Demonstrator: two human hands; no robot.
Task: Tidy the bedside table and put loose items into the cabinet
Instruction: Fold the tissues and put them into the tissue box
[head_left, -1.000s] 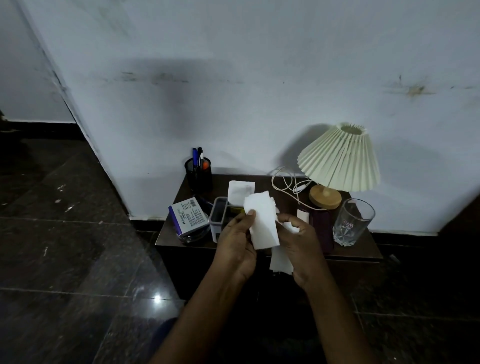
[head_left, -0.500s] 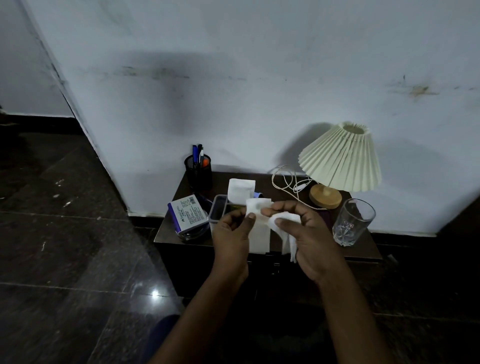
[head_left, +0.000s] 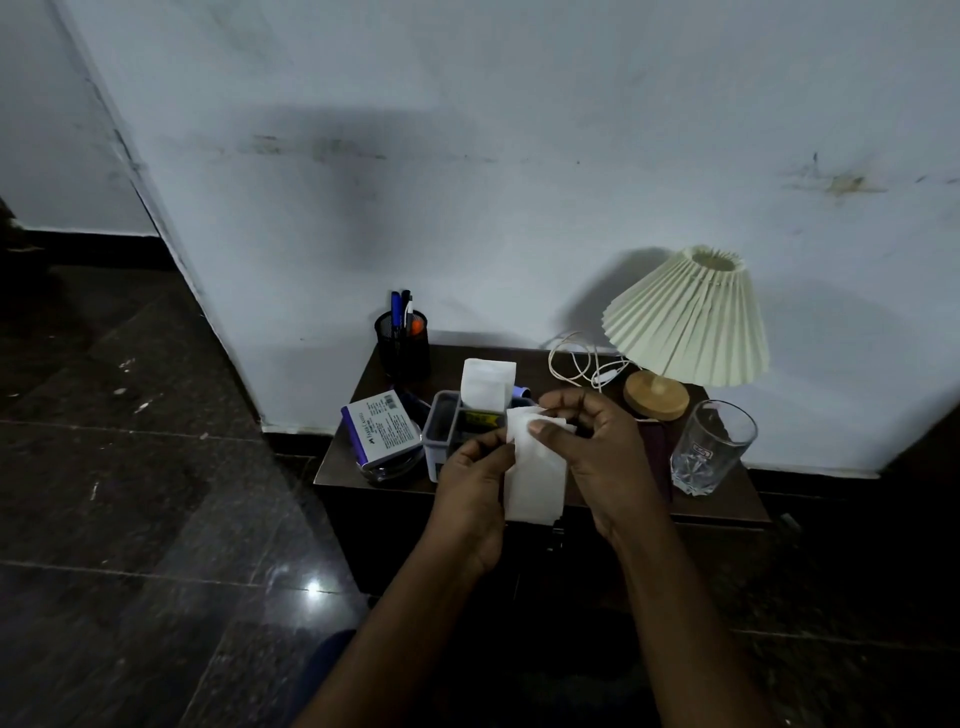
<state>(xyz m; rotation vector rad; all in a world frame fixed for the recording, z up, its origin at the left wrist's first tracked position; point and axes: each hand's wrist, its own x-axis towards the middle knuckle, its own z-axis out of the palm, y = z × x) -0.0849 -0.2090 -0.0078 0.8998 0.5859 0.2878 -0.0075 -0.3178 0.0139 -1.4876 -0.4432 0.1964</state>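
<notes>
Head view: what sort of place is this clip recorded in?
Most likely a bedroom, at a bedside table set against a white wall. A pleated-shade lamp, a drinking glass and a pen holder stand on the small dark table, and the floor is dark polished tile.

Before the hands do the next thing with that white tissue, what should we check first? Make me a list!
1. Tissue held firmly: ok. The left hand pinches its side and the right hand pinches its top.
2. Glass safe: ok. It stands upright at the right front of the table, apart from both hands.
3. Room in the grey tray: cannot tell, its compartments are dark.
4. Cabinet below open: cannot tell, too dark.
5. Table tidy: not ok. The box and the white cable lie loose.
</notes>
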